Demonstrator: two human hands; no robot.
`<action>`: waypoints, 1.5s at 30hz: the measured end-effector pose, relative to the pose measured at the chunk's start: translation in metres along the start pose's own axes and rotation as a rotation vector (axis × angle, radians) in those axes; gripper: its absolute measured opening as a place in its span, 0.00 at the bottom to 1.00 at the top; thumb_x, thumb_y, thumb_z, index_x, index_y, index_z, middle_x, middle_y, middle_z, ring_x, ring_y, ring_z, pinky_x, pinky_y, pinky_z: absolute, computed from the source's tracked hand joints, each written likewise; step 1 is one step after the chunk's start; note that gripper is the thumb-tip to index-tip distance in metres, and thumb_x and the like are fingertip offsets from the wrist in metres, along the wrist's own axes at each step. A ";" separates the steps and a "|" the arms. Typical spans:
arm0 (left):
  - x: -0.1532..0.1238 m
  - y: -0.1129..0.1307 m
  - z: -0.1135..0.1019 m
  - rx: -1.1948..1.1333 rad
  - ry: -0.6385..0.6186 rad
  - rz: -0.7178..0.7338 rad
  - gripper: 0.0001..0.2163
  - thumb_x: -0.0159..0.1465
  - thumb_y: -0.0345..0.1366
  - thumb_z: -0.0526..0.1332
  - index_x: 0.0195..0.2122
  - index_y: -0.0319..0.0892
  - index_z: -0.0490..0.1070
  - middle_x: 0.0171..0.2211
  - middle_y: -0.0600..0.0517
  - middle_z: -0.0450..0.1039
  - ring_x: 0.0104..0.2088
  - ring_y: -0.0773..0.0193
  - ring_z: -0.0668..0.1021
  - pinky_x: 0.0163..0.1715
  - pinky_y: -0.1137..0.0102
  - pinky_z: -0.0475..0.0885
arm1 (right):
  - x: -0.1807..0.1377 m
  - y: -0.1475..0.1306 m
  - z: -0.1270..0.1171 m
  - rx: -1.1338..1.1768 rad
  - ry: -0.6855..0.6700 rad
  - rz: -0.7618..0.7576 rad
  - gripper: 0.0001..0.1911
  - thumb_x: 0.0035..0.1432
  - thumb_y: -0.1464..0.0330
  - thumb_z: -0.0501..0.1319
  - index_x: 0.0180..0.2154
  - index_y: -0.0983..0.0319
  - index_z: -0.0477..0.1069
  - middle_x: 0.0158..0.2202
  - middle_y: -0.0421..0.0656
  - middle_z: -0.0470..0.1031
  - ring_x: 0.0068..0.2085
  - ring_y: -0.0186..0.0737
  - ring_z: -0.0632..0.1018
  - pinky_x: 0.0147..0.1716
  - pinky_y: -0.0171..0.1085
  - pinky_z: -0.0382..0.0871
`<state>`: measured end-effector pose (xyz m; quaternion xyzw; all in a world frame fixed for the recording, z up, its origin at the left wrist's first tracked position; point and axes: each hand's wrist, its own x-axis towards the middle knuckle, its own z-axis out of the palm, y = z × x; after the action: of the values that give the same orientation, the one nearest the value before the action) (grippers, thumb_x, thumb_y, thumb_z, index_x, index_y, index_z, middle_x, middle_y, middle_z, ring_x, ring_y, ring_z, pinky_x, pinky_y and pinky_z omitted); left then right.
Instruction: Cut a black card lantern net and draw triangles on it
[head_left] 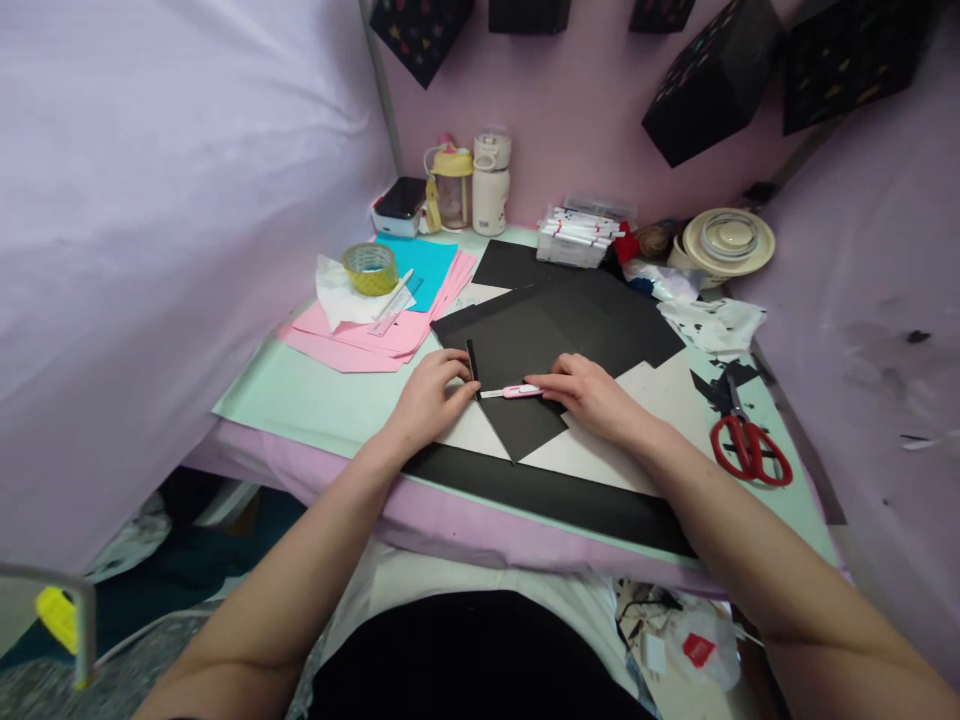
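My left hand [435,392] is at the left edge of a sheet of black card [517,425], fingers curled and pinched on a narrow raised flap [471,358] along that edge. My right hand [589,392] holds the rear end of a pink and white craft knife [517,391]. The knife lies low over the black card, its pale blade pointing left at my left fingertips. Whether the blade touches the card I cannot tell. White card [619,455] and more black card [600,310] lie around and under the sheet.
Red-handled scissors [750,450] lie at the right by black scraps. At the left, a yellow tape roll [370,270] sits on paper over pink sheets [341,350]. Bottles [491,190] and a box of markers [577,240] stand behind. Black boxes [712,80] hang above.
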<state>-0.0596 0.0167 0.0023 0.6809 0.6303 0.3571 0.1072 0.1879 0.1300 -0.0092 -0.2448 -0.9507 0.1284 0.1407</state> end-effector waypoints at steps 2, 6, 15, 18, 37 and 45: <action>0.004 -0.001 0.000 -0.047 -0.062 -0.017 0.06 0.62 0.38 0.58 0.30 0.43 0.69 0.49 0.45 0.74 0.50 0.55 0.75 0.50 0.61 0.69 | -0.001 0.002 0.000 0.011 -0.002 -0.009 0.17 0.68 0.66 0.52 0.54 0.53 0.74 0.38 0.47 0.68 0.39 0.43 0.70 0.38 0.39 0.63; 0.007 -0.003 0.004 -0.084 -0.090 -0.081 0.04 0.61 0.36 0.59 0.29 0.44 0.67 0.48 0.46 0.75 0.49 0.55 0.77 0.49 0.61 0.69 | -0.002 0.002 -0.001 0.034 -0.014 -0.037 0.18 0.68 0.66 0.52 0.54 0.55 0.75 0.38 0.48 0.67 0.39 0.43 0.70 0.38 0.39 0.64; 0.005 -0.001 0.006 -0.005 -0.090 -0.092 0.06 0.60 0.32 0.57 0.26 0.45 0.63 0.47 0.47 0.76 0.50 0.54 0.77 0.49 0.60 0.70 | -0.008 -0.009 -0.013 0.045 -0.063 -0.046 0.19 0.68 0.68 0.50 0.51 0.55 0.76 0.35 0.47 0.68 0.37 0.44 0.70 0.37 0.39 0.64; 0.005 0.000 0.007 -0.037 -0.081 -0.103 0.06 0.60 0.31 0.57 0.26 0.45 0.62 0.47 0.47 0.77 0.50 0.54 0.77 0.49 0.60 0.70 | -0.015 -0.008 -0.015 0.096 -0.064 -0.029 0.18 0.67 0.68 0.51 0.50 0.56 0.77 0.35 0.47 0.68 0.38 0.44 0.71 0.38 0.39 0.64; -0.024 0.094 0.054 -0.684 0.187 -0.228 0.08 0.63 0.38 0.61 0.28 0.43 0.69 0.29 0.53 0.68 0.31 0.65 0.72 0.31 0.70 0.68 | -0.031 -0.071 -0.012 0.782 0.191 0.480 0.13 0.53 0.57 0.65 0.30 0.61 0.74 0.28 0.39 0.73 0.31 0.39 0.72 0.32 0.36 0.66; -0.003 0.047 0.010 -0.261 0.051 -0.082 0.08 0.65 0.37 0.58 0.44 0.43 0.72 0.42 0.48 0.75 0.41 0.60 0.77 0.44 0.65 0.72 | -0.077 -0.001 -0.047 0.403 0.488 0.834 0.19 0.50 0.54 0.63 0.38 0.61 0.77 0.28 0.43 0.75 0.30 0.44 0.74 0.30 0.38 0.65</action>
<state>-0.0165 0.0079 0.0221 0.6255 0.6084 0.4486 0.1933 0.2680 0.0988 0.0188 -0.5933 -0.6684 0.2933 0.3394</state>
